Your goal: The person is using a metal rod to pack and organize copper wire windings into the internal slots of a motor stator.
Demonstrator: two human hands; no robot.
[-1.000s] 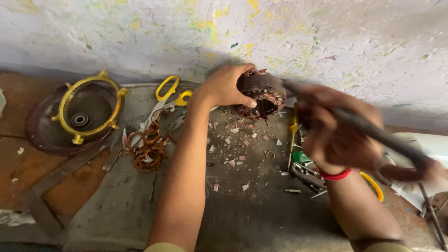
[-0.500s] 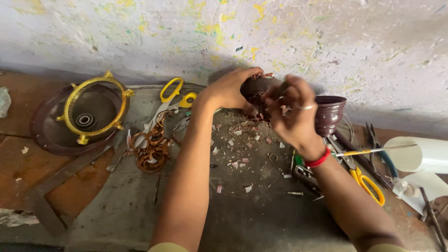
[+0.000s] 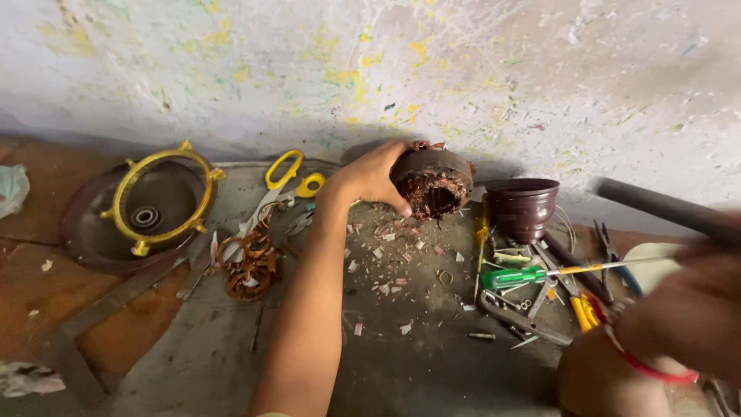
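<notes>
Seen from the head camera, the left hand (image 3: 376, 176) grips a dark round motor core with reddish copper windings (image 3: 434, 181), tilted on its edge on the grey, debris-strewn table (image 3: 201, 347) by the wall. The blurred right hand (image 3: 687, 309) is wrapped around a dark cylindrical bar (image 3: 656, 205), raised beside a dark brown cup (image 3: 522, 205) and a green-handled screwdriver (image 3: 513, 276).

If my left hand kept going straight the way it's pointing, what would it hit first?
The left hand already grips the round motor core; past it, probably the dark cup, though depth is unclear.

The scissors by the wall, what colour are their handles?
Yellow: the scissors show in the head view.
</notes>
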